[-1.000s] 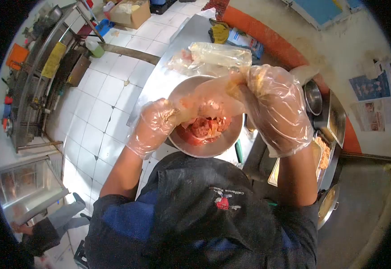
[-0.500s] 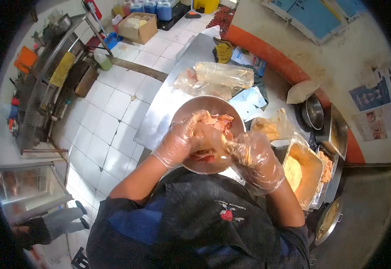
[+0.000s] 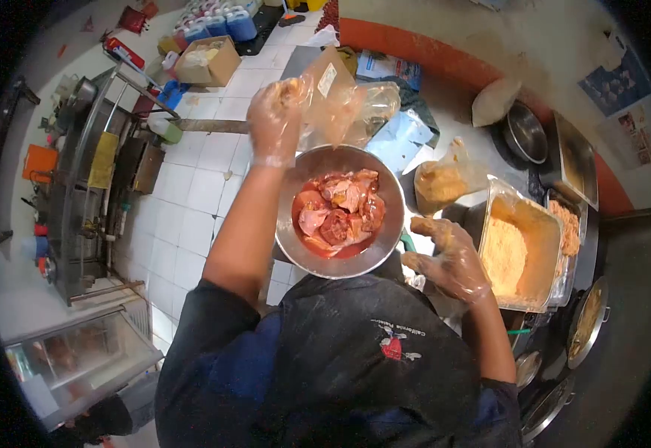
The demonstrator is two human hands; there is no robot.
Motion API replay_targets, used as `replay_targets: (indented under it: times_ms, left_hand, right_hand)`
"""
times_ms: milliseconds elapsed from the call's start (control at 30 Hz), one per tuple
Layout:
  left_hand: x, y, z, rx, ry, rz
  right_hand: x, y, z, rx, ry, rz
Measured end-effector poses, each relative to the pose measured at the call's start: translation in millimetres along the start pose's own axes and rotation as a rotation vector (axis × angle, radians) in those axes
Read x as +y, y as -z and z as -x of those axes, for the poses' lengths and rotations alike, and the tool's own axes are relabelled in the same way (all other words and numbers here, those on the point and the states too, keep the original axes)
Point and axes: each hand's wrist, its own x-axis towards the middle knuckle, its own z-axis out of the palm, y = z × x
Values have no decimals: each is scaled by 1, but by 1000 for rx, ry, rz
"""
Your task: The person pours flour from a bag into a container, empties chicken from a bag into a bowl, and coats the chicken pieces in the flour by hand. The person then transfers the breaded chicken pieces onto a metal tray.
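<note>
While L hand (image 3: 277,112) grips labelled bag (image 3: 349,104) (txt unreadable), R hand (image 3: 445,257) spread-open by bowl (image 3: 318,163).

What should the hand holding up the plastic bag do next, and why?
Probably lay the plastic bag down past the bowl: the left hand holds it up looking emptied, and the meat already sits in the bowl.
</note>
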Motion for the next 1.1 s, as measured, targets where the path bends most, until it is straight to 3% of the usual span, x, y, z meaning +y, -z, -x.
replay_targets:
  times_ms: [67,100,133,200,267,333,400,433,500,600,700,767,833,900,967,1100]
  left_hand:
    - [-18,-7,1,-39,78,-62]
    - [-22,-7,5,-134,20,-286]
    - [-24,-7,8,-230,-37,-510]
    - [3,14,28,-254,81,-465]
    - [11,34,51,-170,-21,-340]
    - [32,58,90,-442,79,-307]
    - [48,59,135,-668,-72,-591]
    - [49,54,150,-663,-67,-587]
    - [42,42,175,-893,2,-1082]
    - [23,36,185,-750,-42,-985]
    - [25,43,182,-743,18,-806]
    - [18,46,185,-694,-43,-799]
    - [26,55,182,-650,-108,-794]
    - [47,70,174,-466,-222,-503]
    - [50,74,184,-399,-261,-489]
    - [53,72,198,-342,-293,-544]
  right_hand:
    - [5,-22,-8,-89,72,83]
    - [-1,-31,-18,-163,-85,-141]
    - [2,-42,-31,-168,-85,-141]
    - [16,-66,-65,-91,266,445]
    - [5,-83,-105,-137,335,559]
    - [-10,-95,-140,-253,355,594]
    - [-18,-102,-161,-374,381,630]
    - [-21,-105,-168,-476,369,756]
    - [-17,-114,-176,-590,359,890]
    - [-2,-133,-182,-535,342,953]
    - [4,-137,-185,-546,398,1002]
    - [14,-139,-188,-441,148,675]
    - [0,-117,-181,-478,208,694]
    - [-9,-98,-163,-512,262,710]
    - [-8,-85,-136,-296,439,845]
    - [-3,-70,-114,-249,304,732]
